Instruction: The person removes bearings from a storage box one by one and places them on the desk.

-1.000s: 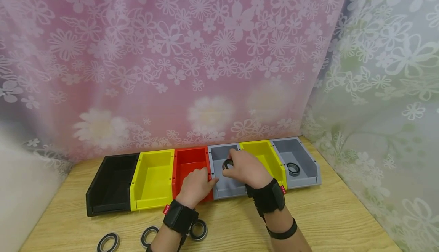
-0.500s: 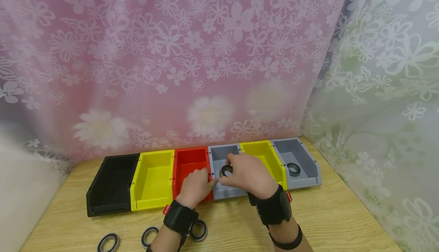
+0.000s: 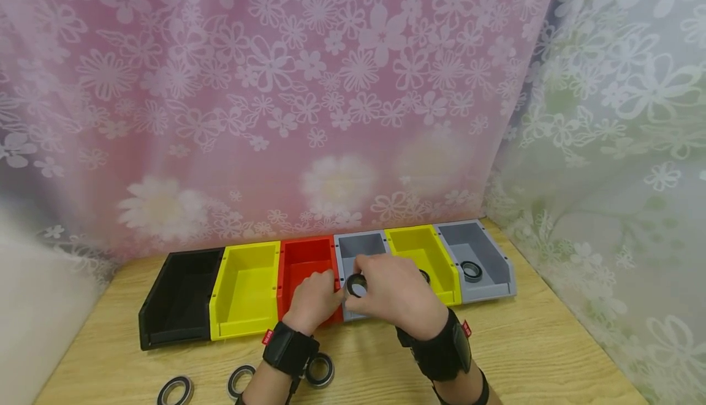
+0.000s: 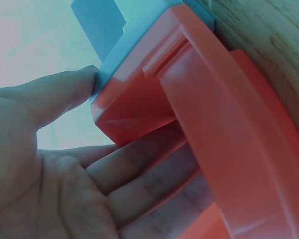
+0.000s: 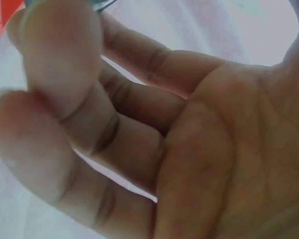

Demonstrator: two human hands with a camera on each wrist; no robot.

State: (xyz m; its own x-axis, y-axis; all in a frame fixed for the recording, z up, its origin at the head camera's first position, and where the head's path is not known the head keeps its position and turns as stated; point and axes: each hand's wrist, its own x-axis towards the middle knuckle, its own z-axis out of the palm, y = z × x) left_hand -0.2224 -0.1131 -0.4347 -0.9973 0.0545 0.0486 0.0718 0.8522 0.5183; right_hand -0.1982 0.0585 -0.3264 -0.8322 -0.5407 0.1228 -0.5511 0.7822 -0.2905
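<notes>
My right hand (image 3: 399,291) pinches a ball bearing (image 3: 350,283) over the grey bin (image 3: 361,244) in the middle of the row, holding it tilted so its hole shows. My left hand (image 3: 311,298) grips the side wall where the red bin (image 3: 306,249) meets this grey one. Up close in the left wrist view, the thumb presses the grey edge (image 4: 139,20) while the other fingers reach inside the red bin (image 4: 229,124). In the right wrist view the fingers of the right hand (image 5: 114,129) are bent and mostly hide the bearing.
More bearings lie on the wooden table in front: one at left (image 3: 175,380), another (image 3: 231,382) partly behind the left forearm, a third (image 3: 329,371) beside the wristband. A bearing (image 3: 471,279) sits in the right grey bin, another (image 3: 425,276) in the yellow bin. A black bin (image 3: 184,288) ends the row.
The right hand has drawn the bearing left and toward me, close to the left thumb. A bearing in the right yellow bin has come into sight. The left hand has stayed in place.
</notes>
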